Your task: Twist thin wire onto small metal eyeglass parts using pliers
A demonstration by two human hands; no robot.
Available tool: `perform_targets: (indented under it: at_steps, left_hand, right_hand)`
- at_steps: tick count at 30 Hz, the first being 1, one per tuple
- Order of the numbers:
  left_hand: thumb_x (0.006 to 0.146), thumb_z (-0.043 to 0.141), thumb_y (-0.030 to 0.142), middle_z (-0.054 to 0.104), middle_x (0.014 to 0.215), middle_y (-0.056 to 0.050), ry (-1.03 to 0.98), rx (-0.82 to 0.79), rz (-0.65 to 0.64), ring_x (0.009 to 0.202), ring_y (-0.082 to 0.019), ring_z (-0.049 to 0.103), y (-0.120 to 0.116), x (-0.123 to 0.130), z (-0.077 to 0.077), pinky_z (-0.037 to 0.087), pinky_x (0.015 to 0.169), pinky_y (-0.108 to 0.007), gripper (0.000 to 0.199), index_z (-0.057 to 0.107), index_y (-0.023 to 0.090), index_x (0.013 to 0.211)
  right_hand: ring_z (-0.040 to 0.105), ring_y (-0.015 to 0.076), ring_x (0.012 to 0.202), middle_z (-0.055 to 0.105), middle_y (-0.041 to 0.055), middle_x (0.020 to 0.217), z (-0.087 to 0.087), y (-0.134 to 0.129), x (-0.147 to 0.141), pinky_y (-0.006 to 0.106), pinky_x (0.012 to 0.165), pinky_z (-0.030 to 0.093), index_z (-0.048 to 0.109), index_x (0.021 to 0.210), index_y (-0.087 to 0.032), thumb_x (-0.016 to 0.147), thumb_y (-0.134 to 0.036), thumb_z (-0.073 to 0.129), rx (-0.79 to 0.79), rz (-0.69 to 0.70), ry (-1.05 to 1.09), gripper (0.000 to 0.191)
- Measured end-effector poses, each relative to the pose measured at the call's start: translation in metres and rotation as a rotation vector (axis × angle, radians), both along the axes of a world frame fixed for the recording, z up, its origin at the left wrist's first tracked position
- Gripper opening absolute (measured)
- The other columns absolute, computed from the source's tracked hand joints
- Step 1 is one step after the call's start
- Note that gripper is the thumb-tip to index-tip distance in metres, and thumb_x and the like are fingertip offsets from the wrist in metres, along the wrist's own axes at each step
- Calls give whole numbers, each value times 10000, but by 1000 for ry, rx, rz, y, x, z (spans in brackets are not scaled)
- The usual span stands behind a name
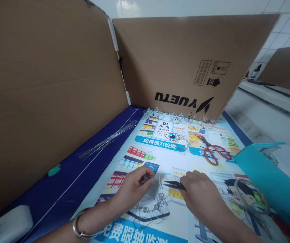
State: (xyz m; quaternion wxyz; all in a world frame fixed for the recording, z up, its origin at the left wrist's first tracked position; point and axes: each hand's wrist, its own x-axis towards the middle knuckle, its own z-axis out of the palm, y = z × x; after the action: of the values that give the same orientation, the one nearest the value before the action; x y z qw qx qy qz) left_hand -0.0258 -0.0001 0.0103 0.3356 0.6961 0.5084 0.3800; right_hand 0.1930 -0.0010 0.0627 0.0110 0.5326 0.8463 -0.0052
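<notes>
Left hand [133, 190]: fingers [147, 173] pinched together on thin wire piece [142, 180]. Wire seems light, springy, bends easily; better take hold near end. Right hand [202, 195]: fingers clamped around black needle-nose pliers [174, 184], tips pointing 9 o'clock. Beaded wire loops [153, 209] lie below hands, at 6 o'clock, look fragile. Red-handled scissors [217, 153] at 1 o'clock. Cardboard panel [177, 64] prints "YUETU" upside down. Printed poster [145, 233] reads "免费视力检查".
</notes>
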Motion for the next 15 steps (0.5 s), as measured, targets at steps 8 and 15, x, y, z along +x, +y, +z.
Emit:
perform_targets:
  at_steps: [8, 15]
  left_hand:
    - [768, 494, 129, 547, 719, 17, 54, 52, 45, 682, -125, 521, 0, 1, 6, 409, 637, -224, 68, 530, 186, 770]
    - [775, 498, 144, 570, 735, 13, 123, 110, 8, 677, -127, 529, 0, -2, 4, 412, 631, -225, 90, 561, 189, 822]
  right_hand:
    - [527, 175, 780, 598, 5, 784, 5, -15, -6, 269, 642, 313, 583, 736, -212, 806, -293, 520, -101, -23, 47, 123]
    - [569, 187, 726, 616, 35, 799, 7, -32, -5, 261, 578, 325, 577, 855, -205, 826, -287, 498, -74, -128, -81, 118]
